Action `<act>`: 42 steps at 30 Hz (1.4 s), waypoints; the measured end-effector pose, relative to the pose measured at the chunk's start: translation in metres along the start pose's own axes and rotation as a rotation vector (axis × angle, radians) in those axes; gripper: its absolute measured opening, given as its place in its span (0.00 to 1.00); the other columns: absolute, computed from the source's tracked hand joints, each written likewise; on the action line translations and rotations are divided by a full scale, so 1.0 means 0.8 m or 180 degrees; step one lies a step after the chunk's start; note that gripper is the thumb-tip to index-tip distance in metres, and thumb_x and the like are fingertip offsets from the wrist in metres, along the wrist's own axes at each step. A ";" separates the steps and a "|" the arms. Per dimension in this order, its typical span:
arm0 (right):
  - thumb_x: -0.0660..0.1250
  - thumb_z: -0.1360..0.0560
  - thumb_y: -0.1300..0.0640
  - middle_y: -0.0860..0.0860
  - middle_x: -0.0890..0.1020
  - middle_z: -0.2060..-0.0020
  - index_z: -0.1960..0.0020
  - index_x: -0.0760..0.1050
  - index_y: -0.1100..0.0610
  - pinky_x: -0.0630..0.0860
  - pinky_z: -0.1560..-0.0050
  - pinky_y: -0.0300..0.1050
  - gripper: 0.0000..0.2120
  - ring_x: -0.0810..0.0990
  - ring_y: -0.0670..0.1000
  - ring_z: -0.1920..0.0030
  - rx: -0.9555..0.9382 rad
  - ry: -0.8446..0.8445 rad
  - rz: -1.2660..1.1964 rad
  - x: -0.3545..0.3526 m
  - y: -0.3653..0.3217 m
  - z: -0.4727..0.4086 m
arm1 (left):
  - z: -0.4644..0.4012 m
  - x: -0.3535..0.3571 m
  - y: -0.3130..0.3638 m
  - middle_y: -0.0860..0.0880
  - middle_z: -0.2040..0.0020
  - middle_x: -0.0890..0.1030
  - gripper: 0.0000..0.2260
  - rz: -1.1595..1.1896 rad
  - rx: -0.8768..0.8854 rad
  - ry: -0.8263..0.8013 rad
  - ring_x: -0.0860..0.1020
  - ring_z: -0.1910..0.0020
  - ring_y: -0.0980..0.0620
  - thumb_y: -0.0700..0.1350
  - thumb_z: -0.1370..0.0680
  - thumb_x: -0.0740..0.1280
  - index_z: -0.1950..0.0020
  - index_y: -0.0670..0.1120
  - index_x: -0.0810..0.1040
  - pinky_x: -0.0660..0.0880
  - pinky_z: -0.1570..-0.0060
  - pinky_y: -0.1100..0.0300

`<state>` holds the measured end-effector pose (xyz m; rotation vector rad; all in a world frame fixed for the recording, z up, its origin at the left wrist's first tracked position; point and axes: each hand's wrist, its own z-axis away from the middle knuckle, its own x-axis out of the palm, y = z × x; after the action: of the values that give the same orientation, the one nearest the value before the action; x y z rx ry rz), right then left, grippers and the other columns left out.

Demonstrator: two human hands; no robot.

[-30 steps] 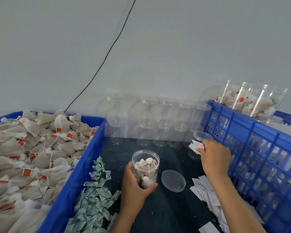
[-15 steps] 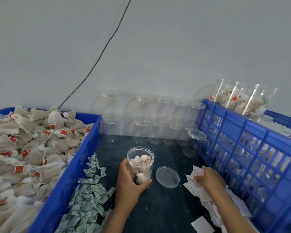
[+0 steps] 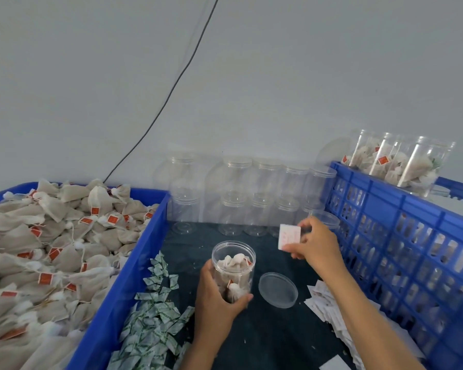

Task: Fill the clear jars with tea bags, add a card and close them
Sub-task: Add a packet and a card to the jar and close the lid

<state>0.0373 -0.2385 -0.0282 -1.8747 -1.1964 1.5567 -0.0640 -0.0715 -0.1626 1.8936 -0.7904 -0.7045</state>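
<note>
The right hand (image 3: 314, 243), having lifted from the loose pile, is now pinching a small white card (image 3: 289, 236) above the tea-bag-filled clear plastic jar (image 3: 233, 271) that the left hand (image 3: 218, 297) is gripping; insertion likely comes next.

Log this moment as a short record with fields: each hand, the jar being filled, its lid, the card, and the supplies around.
left hand: grips the open jar from its left side
open jar: upright on the dark mat, partly filled with tea bags, no lid on
lid: flat on the mat, right of the jar
right hand: pinches a white card above the mat, right of the jar mouth
card pile: loose by the right crate
tea bag crate: at left, heaped
empty jars: stacked against the wall
</note>
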 end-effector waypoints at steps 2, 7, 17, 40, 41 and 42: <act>0.78 0.33 0.63 0.53 0.83 0.60 0.48 0.69 0.54 0.76 0.72 0.35 0.21 0.82 0.47 0.72 -0.0298 -0.0254 -0.0334 0.010 -0.040 0.004 | 0.000 0.000 0.001 0.55 0.38 0.74 0.42 -0.0003 0.0008 -0.0020 0.75 0.42 0.61 0.44 0.40 0.83 0.34 0.57 0.63 0.68 0.53 0.79; 0.79 0.35 0.49 0.49 0.83 0.53 0.52 0.72 0.51 0.75 0.66 0.39 0.19 0.82 0.47 0.62 -0.0788 -0.0883 0.1130 0.048 -0.088 0.018 | 0.002 -0.001 0.007 0.56 0.38 0.74 0.42 0.0082 -0.0034 -0.0064 0.76 0.43 0.61 0.45 0.39 0.82 0.33 0.58 0.61 0.70 0.54 0.77; 0.69 0.25 0.48 0.41 0.80 0.59 0.54 0.80 0.49 0.75 0.54 0.39 0.06 0.78 0.41 0.58 -0.1220 -0.0955 0.1281 0.063 -0.072 0.019 | 0.002 -0.002 0.007 0.60 0.41 0.75 0.40 0.0041 0.0109 -0.0023 0.74 0.41 0.62 0.48 0.41 0.82 0.38 0.66 0.63 0.70 0.49 0.72; 0.80 0.40 0.48 0.45 0.63 0.35 0.26 0.47 0.38 0.66 0.38 0.45 0.54 0.62 0.47 0.38 -0.0552 -0.0443 0.0400 0.077 0.101 0.047 | 0.007 -0.003 0.014 0.62 0.42 0.75 0.41 0.0538 0.0260 0.0017 0.77 0.43 0.59 0.50 0.44 0.81 0.37 0.63 0.64 0.76 0.45 0.60; 0.81 0.41 0.48 0.44 0.63 0.36 0.27 0.48 0.34 0.66 0.38 0.45 0.54 0.62 0.46 0.39 -0.0663 -0.0419 0.0255 0.072 0.095 0.048 | 0.008 -0.002 0.013 0.60 0.40 0.75 0.42 0.0475 0.0279 -0.0013 0.76 0.41 0.59 0.51 0.44 0.81 0.36 0.63 0.64 0.76 0.42 0.59; 0.81 0.41 0.48 0.41 0.64 0.37 0.30 0.48 0.29 0.66 0.38 0.44 0.54 0.63 0.44 0.39 -0.0754 -0.0399 0.0104 0.068 0.089 0.049 | 0.008 -0.001 0.012 0.59 0.38 0.75 0.43 0.0413 0.0297 -0.0043 0.76 0.40 0.59 0.51 0.45 0.81 0.36 0.64 0.64 0.75 0.41 0.57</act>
<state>0.0249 -0.2401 -0.1256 -1.9748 -1.4688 1.6317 -0.0717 -0.0775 -0.1563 1.9030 -0.9601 -0.6096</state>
